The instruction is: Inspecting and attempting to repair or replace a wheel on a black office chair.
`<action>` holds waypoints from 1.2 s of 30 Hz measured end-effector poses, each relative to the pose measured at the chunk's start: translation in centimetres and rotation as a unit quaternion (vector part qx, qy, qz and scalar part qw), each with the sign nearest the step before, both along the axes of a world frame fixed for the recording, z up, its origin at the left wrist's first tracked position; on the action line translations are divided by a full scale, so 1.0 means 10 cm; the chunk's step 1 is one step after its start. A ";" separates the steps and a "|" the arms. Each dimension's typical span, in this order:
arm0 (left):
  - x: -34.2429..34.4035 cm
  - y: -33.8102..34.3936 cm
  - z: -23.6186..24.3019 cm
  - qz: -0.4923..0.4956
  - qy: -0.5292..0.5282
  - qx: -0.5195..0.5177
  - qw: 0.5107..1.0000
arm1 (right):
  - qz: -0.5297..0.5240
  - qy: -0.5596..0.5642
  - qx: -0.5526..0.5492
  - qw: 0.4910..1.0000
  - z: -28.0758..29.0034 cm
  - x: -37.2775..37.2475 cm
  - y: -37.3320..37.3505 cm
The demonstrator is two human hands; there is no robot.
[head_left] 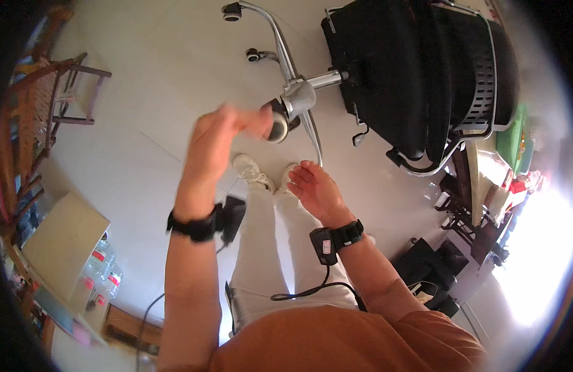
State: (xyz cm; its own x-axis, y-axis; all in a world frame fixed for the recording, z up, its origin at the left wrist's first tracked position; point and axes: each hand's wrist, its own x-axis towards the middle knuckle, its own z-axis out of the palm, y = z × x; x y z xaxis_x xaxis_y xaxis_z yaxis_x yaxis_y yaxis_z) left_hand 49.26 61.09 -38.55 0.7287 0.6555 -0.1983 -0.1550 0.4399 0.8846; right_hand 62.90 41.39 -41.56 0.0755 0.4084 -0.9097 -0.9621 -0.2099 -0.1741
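A black office chair [385, 68] lies tipped over on the floor, its metal star base [285, 46] turned toward the left. On the leg closest to me is a caster wheel [278, 128] with a round, pale metallic face. The fingers of my left hand [221, 133] reach to this wheel's left side; motion smears them, so a grip cannot be made out. My right hand [317, 191] hangs below the base with nothing in it, palm partly turned up and fingers loosely curled apart. Each wrist wears a black strap with a small box.
Two more casters [232, 12] point away at the top. Wooden chairs [35, 93] line the left side, with a pale box [66, 232] and plastic bottles [103, 270] below them. A cluttered desk [478, 186] stands at right. A dark cable [148, 310] runs beside my left forearm.
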 end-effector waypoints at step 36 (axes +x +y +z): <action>-0.34 0.20 0.13 0.050 0.096 -0.057 0.993 | -0.108 -0.064 0.066 0.990 0.06 -0.59 -0.15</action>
